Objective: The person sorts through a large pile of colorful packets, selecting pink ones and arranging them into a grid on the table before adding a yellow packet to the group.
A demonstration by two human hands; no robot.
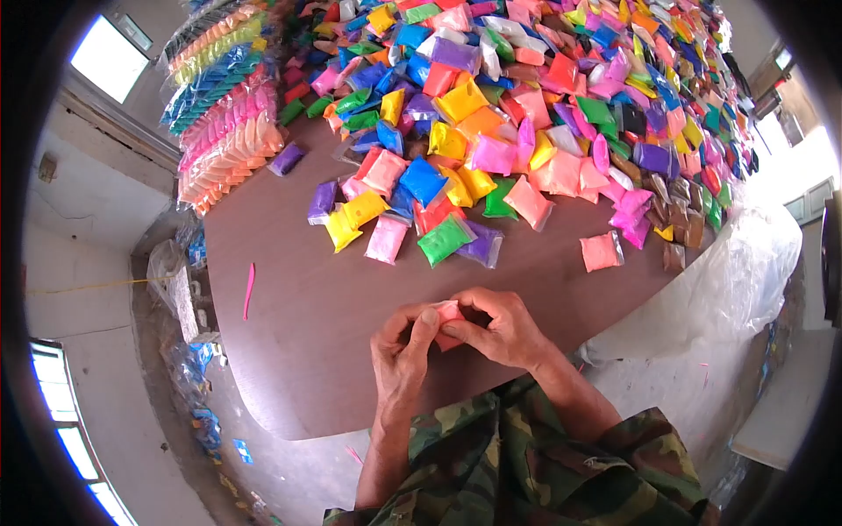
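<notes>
My left hand (406, 336) and my right hand (497, 326) meet over the near edge of the table. Between them they pinch a small salmon-pink packet (448, 313), thumbs on the near side and fingers curled behind. Most of the packet is covered by the fingers. Beyond my hands lie loose packets in clear wrap: a green packet (446, 239), a peach packet (387, 239) and a purple packet (481, 245). Off to the right rests a single salmon packet (601, 252).
A big heap of colourful packets (544, 105) covers the far side of the brown table (307, 351). Strips of bagged packets (230, 131) are stacked at the far left. A pink stick-like piece (249, 291) lies on the left; clear plastic sheeting (728, 272) hangs at the right edge.
</notes>
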